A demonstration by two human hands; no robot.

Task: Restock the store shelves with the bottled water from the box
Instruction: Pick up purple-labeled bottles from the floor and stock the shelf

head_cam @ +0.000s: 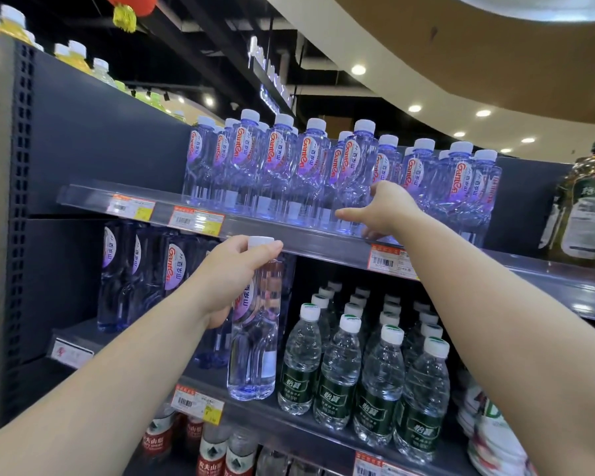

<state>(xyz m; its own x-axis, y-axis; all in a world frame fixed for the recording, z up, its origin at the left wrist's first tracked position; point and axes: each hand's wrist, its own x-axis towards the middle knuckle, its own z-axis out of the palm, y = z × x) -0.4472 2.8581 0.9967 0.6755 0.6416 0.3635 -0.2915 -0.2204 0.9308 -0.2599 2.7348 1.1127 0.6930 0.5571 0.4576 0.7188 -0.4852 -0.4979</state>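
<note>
Head view: I look up at dark store shelving packed with bottled water. My left hand (pixel 236 269) is wrapped round the upper part of a purple-tinted Ganten water bottle (pixel 255 324), fingers curled over the shoulder just below its white cap; the grip is closed on that bottle. The bottle is upright, in front of the middle shelf (pixel 124 341), its base near that shelf's front edge, just beside the green-labelled water bottles (pixel 361 369) standing in rows to its right. Whether the base touches the shelf I cannot tell.

My right hand (pixel 382 207) reaches to the upper shelf (pixel 289 235), thumb stretched out to the left, fingers spread against the lower part of one bottle in the row of Ganten bottles (pixel 323 173). That grip is wide, pressing rather than clasping. The row runs along most of the upper shelf, white caps up, labels facing out.

More Ganten bottles (pixel 145 269) stand at the left of the middle shelf, behind my left hand. Red-and-yellow price tags (pixel 198 219) sit in the clear strip on the shelf edges. On the lowest shelf I see red-labelled water bottles (pixel 213 451). At far right a large bottle of cooking oil (pixel 584 207) stands on the upper shelf. Yellow drink bottles (pixel 73 55) line the top of the unit, and a red lantern with a yellow tassel (pixel 126 12) hangs above.
</note>
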